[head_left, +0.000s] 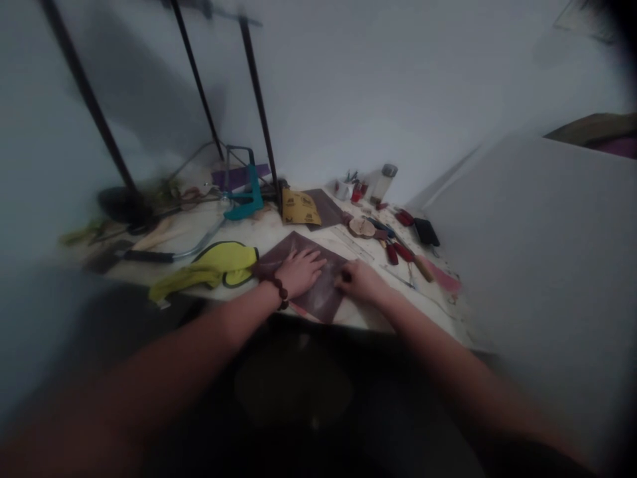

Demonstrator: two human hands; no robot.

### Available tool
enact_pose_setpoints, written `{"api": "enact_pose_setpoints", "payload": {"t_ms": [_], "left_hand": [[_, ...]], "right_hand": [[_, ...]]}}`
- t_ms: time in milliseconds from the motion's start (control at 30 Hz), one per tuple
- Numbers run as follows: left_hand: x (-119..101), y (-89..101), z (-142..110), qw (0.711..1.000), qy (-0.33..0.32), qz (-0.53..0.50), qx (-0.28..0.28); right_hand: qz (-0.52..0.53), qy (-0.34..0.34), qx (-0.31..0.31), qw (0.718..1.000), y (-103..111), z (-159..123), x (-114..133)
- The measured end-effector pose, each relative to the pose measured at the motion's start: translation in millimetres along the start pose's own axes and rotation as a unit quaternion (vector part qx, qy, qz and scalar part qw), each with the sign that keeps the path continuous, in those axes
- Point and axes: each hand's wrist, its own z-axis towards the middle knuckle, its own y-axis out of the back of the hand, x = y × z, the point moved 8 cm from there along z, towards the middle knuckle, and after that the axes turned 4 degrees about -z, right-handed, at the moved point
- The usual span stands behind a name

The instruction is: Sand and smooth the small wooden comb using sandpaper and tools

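A dark brown abrasive sheet (322, 300) lies on the pale workbench (239, 229) near its front edge. My left hand (298, 272) rests flat on the sheet, and a wooden bead bracelet (279, 293) circles that wrist. My right hand (359, 281) sits at the sheet's right edge with its fingers curled against the surface. Whether those fingers pinch the sheet is hard to see. A yellow cloth (209, 269) lies just left of my left hand. A wooden ruler (353, 242) lies beyond the sheet, and a round wooden piece (362, 228) lies past it.
Several red-handled carving tools (402, 252) lie at the bench's right. Behind stand a yellow sandpaper pack (300, 207), a teal clamp (243, 196) and a glass jar (385, 182). A metal-framed saw (149, 256) lies left. Dark metal stand legs (199, 79) rise against the wall.
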Motion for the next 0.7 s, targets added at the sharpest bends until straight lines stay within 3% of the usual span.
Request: {"api": "enact_pose_setpoints", "payload": {"t_ms": [167, 433, 700], "left_hand": [[-1, 1.3, 1, 1.000, 0.001, -0.002, -0.002], [0, 1.0, 1, 1.000, 0.003, -0.005, 0.000], [-1, 3.1, 1, 1.000, 0.007, -0.009, 0.002]], "right_hand": [[-0.012, -0.002, -0.002, 1.000, 12, 7, -25], [-0.027, -0.053, -0.030, 0.998, 5, 2, -26], [-0.043, -0.033, -0.024, 0.998, 10, 6, -21]]}}
